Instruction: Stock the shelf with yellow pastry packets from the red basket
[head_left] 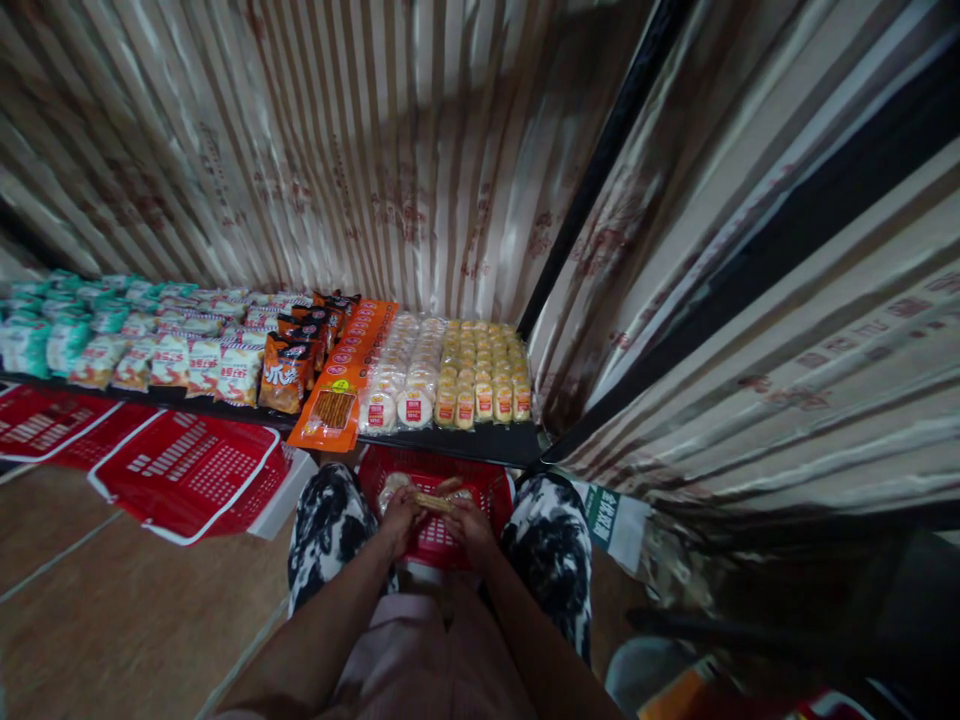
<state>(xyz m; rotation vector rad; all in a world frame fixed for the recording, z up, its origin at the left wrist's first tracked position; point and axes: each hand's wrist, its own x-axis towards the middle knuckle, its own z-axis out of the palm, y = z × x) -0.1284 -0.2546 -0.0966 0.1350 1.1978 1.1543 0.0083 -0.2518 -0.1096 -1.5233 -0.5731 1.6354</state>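
Observation:
Between my knees stands a red plastic basket with a few pale round packets in it. Just above it, my left hand and my right hand grip a long yellowish snack packet from its two ends. Its label is too small and dim to read. Directly ahead, on a low black shelf, lie rows of yellow-wrapped cakes and white round packaged cakes. A flat orange snack bag lies to their left.
Further left along the shelf are orange-black bags, white bags and teal bags. Red bags sit below, at floor level. A striped curtain hangs behind. At my right are a green-white package and dim clutter.

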